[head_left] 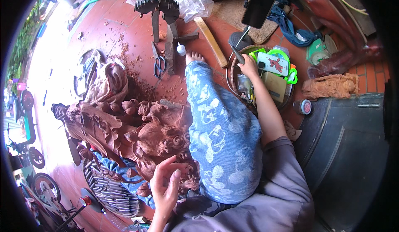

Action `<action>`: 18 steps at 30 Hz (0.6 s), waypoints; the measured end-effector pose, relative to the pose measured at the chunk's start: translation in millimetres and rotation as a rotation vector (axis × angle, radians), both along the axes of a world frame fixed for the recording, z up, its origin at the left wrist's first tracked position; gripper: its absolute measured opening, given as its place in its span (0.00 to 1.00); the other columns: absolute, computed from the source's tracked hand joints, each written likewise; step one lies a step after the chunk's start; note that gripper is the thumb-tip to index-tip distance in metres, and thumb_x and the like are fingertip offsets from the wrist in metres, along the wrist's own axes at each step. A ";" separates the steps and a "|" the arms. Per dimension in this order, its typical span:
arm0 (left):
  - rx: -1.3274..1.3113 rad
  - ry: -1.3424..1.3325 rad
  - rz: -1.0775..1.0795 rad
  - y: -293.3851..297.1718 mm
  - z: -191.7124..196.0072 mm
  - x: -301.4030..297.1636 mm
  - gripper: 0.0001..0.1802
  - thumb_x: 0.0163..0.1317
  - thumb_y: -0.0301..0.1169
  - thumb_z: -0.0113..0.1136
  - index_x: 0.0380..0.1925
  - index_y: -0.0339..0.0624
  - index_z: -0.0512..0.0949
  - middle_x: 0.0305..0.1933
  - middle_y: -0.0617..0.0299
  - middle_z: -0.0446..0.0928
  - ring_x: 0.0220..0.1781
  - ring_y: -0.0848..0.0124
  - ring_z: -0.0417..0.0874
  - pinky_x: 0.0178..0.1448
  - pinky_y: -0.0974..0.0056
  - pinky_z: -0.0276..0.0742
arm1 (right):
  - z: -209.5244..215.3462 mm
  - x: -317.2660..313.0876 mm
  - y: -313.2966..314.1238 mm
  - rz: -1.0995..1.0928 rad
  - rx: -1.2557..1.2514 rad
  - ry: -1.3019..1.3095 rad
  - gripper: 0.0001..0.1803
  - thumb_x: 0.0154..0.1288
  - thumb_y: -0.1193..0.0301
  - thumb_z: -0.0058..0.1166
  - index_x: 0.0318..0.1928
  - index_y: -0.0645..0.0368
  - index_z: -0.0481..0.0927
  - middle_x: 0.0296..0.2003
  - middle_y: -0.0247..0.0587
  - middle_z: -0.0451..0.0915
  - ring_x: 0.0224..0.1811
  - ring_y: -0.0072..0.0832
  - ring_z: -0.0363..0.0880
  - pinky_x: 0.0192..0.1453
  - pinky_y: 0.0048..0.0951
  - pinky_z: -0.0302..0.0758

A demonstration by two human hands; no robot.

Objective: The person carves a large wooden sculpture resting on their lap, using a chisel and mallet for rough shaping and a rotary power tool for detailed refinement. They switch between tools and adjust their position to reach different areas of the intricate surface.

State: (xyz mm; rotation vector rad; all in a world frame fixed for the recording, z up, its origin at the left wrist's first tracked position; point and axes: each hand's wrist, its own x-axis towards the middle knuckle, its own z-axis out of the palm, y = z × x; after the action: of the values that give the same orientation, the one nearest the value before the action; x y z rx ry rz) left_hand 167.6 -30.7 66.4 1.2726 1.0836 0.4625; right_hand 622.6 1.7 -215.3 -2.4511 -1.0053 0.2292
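Note:
My left hand (165, 186) is raised in front of a reddish-brown wood carving (153, 136). Its fingers are slightly bent and apart, with nothing in them. My right hand (249, 67) reaches over the rim of a round basket (232, 82). Its fingers are closed on a dark, slim handle-like thing (237, 55), whose exact kind I cannot make out. Inside the basket, near that wrist, lie a phone in a white patterned case (272, 64), a tan box (274, 87) and bright green pieces. The carving, with a robed figure and rounded forms, lies left of my patterned blue trouser leg (224, 136).
Several metal chisels (110, 188) fill a round tray at lower left. Scissors (159, 61), a wooden bar (210, 40) and a metal stand (168, 45) are ahead. A phone (258, 8) is mounted above the basket. A small carving (330, 85) and a tin (303, 107) lie right.

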 end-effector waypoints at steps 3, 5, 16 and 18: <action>-0.006 -0.003 0.005 -0.9 -2.1 0.1 0.18 0.66 0.26 0.54 0.55 0.32 0.68 0.43 0.52 0.81 0.43 0.70 0.83 0.48 0.67 0.78 | -0.3 0.5 0.0 0.011 0.004 0.001 0.27 0.48 0.69 0.66 0.51 0.57 0.73 0.45 0.50 0.77 0.52 0.46 0.74 0.57 0.41 0.70; -0.004 0.006 0.003 -0.6 -2.2 -0.5 0.18 0.66 0.25 0.53 0.55 0.33 0.68 0.43 0.52 0.81 0.43 0.69 0.83 0.48 0.68 0.78 | 0.1 -2.0 0.5 0.000 0.015 -0.002 0.28 0.48 0.69 0.66 0.52 0.56 0.73 0.45 0.50 0.77 0.52 0.46 0.74 0.57 0.41 0.70; 0.010 -0.038 -0.042 -1.6 -0.7 -6.8 0.18 0.65 0.20 0.51 0.56 0.32 0.68 0.43 0.52 0.81 0.46 0.69 0.82 0.53 0.65 0.77 | 4.0 -0.7 -10.5 0.077 0.080 -0.005 0.31 0.48 0.72 0.67 0.55 0.54 0.71 0.47 0.52 0.75 0.53 0.49 0.73 0.57 0.43 0.70; 0.010 -0.060 -0.045 -3.7 -2.7 -9.4 0.18 0.65 0.20 0.51 0.56 0.32 0.68 0.43 0.52 0.81 0.46 0.69 0.82 0.53 0.65 0.77 | 4.4 2.5 -13.2 0.082 0.077 -0.016 0.35 0.48 0.71 0.67 0.59 0.53 0.67 0.50 0.53 0.74 0.54 0.50 0.72 0.58 0.43 0.69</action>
State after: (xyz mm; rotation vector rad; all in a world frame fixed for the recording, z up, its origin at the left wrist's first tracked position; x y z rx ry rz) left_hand 158.2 -34.5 63.7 1.2814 1.0012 0.4699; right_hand 625.1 -11.5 -210.9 -2.3491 -1.1021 0.1946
